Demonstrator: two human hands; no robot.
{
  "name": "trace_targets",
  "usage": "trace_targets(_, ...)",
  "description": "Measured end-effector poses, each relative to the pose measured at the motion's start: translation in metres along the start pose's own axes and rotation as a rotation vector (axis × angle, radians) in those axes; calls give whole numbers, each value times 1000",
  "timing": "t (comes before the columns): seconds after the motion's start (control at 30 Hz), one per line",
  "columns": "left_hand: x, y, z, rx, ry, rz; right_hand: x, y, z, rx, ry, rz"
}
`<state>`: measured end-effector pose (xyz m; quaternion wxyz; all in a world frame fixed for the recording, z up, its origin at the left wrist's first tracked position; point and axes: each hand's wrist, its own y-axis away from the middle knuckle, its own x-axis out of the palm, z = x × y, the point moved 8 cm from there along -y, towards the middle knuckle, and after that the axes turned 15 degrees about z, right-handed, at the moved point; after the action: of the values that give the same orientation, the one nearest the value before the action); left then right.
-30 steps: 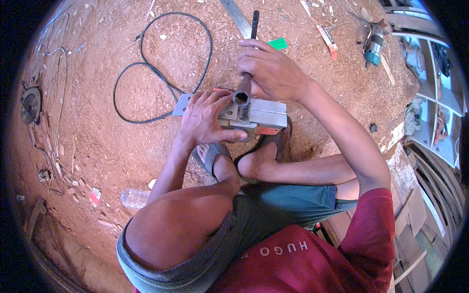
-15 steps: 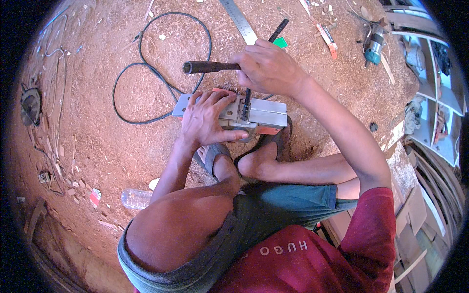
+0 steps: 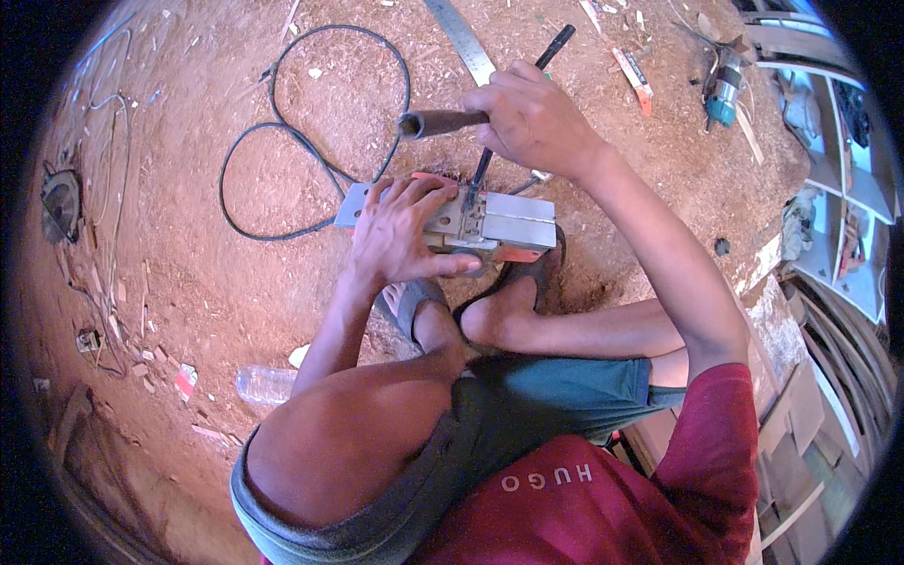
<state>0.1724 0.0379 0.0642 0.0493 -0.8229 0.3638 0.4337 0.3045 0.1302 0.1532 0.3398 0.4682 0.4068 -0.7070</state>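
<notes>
An electric planer (image 3: 519, 219), with a silver sole and orange body, lies upside down at my feet. My left hand (image 3: 395, 221) grips its left part, fingers over the sole and thumb along the near side. My right hand (image 3: 529, 118) is closed round a dark three-armed socket wrench (image 3: 444, 123). One wrench arm ends in a hollow socket on the left, another sticks out to the upper right. Its lower arm leans into the blade slot in the middle of the sole. The tip's exact contact is too small to tell.
A black cord (image 3: 407, 85) loops on the ground beyond the planer. Farther off lie a steel ruler (image 3: 460, 40) and a teal trimmer tool (image 3: 723, 94). A circular saw (image 3: 62, 205) sits at the far left, a clear plastic bottle (image 3: 264, 384) by my left knee. White shelving (image 3: 852, 179) stands at right.
My right hand has shifted slightly right and up, swinging the wrench's upper arm and socket end rightward. The lower arm now slants more. My left hand and the planer have hardly moved.
</notes>
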Motion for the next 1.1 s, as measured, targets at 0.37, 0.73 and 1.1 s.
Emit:
trace_targets(0.37,6,-1,5,18,-14,7,18,5,-5,-66,26,95)
trace_targets(0.73,3,-1,1,25,-25,11,29,13,-19,-92,-65,34)
trace_targets(1.1,4,-2,3,16,9,30,31,7,-27,66,-128,182)
